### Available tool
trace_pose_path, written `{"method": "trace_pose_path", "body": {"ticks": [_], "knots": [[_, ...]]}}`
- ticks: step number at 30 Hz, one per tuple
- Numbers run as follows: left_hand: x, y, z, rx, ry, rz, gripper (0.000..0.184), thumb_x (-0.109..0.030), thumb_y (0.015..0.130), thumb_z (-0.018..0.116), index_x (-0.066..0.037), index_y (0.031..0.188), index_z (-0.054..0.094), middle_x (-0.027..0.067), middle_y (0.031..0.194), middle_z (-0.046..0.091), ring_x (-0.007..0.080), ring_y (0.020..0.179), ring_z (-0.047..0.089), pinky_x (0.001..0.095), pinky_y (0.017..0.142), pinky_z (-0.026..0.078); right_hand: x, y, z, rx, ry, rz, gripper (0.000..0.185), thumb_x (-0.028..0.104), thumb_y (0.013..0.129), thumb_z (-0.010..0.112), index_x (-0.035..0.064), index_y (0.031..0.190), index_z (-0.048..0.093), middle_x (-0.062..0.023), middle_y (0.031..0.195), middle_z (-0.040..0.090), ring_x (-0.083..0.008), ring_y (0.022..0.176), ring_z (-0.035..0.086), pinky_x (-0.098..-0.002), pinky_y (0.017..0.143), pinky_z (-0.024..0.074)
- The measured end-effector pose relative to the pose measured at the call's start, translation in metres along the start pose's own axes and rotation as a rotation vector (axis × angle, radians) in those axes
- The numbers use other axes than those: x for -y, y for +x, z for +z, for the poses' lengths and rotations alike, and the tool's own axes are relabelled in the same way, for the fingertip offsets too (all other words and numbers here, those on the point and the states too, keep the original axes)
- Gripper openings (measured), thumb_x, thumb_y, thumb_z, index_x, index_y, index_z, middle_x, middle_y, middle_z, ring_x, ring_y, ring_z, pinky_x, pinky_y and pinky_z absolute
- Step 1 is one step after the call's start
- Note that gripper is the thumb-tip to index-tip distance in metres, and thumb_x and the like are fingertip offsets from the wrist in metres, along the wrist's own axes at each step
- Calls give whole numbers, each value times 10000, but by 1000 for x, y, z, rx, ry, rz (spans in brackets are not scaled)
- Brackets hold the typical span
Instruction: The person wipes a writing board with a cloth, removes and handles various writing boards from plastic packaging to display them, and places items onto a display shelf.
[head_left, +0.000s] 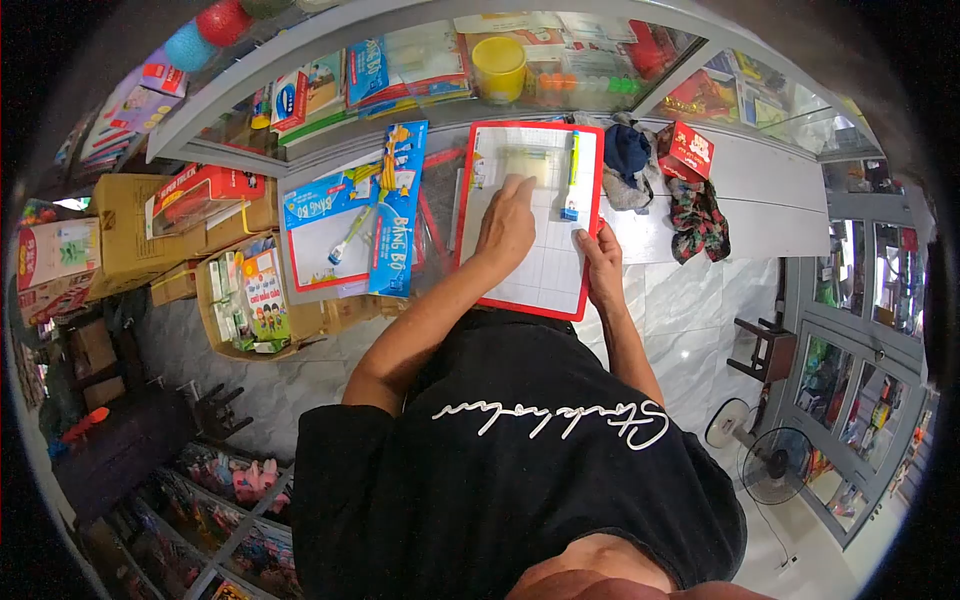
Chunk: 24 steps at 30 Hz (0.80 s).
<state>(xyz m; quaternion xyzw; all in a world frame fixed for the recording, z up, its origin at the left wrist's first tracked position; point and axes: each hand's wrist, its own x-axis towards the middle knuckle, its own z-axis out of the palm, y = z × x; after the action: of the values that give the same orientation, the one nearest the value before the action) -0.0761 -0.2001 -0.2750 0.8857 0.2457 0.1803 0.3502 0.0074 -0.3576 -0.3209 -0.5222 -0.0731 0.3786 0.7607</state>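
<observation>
Left hand (508, 222): fingers half-curled, tips at the whiteboard (548, 238); can't tell if they hold anything. Right hand (603, 262): closed on its right edge, thumb on top. Board's near end juts past the counter's (745, 228) near edge; right grip slackening could let it tip. Long axis runs away from body, far end slightly right, marker (574, 160) roughly parallel.

A pale table (775, 215) stretches before me. To my right it carries a dark blue cap (627, 150), a red box (688, 150) and a dark floral cloth (698, 222), bunched together; to my left, blue-packaged boards (322, 207) overlap. Whether my red-framed board (535, 255) rests there, I cannot tell.
</observation>
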Motion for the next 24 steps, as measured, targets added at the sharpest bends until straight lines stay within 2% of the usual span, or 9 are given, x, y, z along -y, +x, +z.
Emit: {"method": "trace_pose_path", "body": {"ticks": [5, 11, 12, 13, 15, 19, 22, 24], "knots": [[-18, -1, -3, 40, -27, -8, 424, 101, 721, 478, 69, 1144, 504, 205, 1071, 488, 368, 969, 533, 394, 849, 439, -6, -3, 23, 48, 32, -1, 273, 65, 881, 554, 33, 1151, 528, -29, 1019, 612, -76, 867, 561, -227, 773, 453], [-26, -2, -2, 4, -29, 9, 434, 106, 711, 482, 77, 1143, 501, 203, 1066, 487, 364, 967, 535, 398, 839, 440, 0, -6, 38, 123, 82, 106, 322, 67, 883, 540, 29, 1199, 490, -43, 1047, 603, -81, 884, 565, -234, 779, 461], [-27, -1, -4, 2, -29, 8, 434, 106, 711, 482, 77, 1143, 501, 203, 1066, 487, 364, 967, 535, 398, 839, 440, 4, -6, 40, 117, 67, 112, 311, 65, 882, 537, 32, 1189, 492, -30, 962, 617, -68, 811, 568, -225, 717, 465], [-27, -1, -7, 8, -34, 11, 435, 108, 709, 481, 79, 1143, 502, 203, 1066, 487, 363, 962, 537, 397, 835, 442, 1, -4, 36, 119, 65, 112, 311, 65, 882, 537, 32, 1189, 492, -30, 962, 617, -68, 811, 568, -225, 717, 465], [-25, 0, -12, 10, -43, 14, 437, 109, 707, 480, 80, 1143, 502, 202, 1066, 487, 363, 957, 539, 396, 831, 444, -2, 1, 25, 139, -186, 88, 296, 72, 881, 539, 40, 1172, 499, 9, 809, 597, -45, 676, 532, -203, 602, 435], [-28, 3, -17, -36, -40, 58, 453, 112, 700, 484, 78, 1151, 502, 206, 1069, 486, 367, 942, 543, 395, 822, 448, 4, -1, 22, 173, -211, 137, 346, 62, 872, 550, 38, 1209, 479, 0, 902, 610, -48, 740, 542, -196, 655, 434], [-41, 1, -22, -5, -13, 24, 463, 111, 693, 491, 80, 1155, 499, 212, 1084, 484, 375, 946, 544, 400, 819, 451, 12, -5, 34, 211, -154, 117, 336, 71, 875, 548, 47, 1204, 484, 10, 862, 609, -39, 701, 530, -192, 608, 418], [-44, 1, -18, 20, 0, -1, 466, 110, 690, 495, 82, 1155, 498, 215, 1097, 482, 380, 951, 545, 405, 819, 453, 13, -4, 35, 211, -191, 123, 276, 56, 869, 530, 62, 1145, 513, 44, 723, 549, -23, 583, 463, -190, 528, 370]]}}
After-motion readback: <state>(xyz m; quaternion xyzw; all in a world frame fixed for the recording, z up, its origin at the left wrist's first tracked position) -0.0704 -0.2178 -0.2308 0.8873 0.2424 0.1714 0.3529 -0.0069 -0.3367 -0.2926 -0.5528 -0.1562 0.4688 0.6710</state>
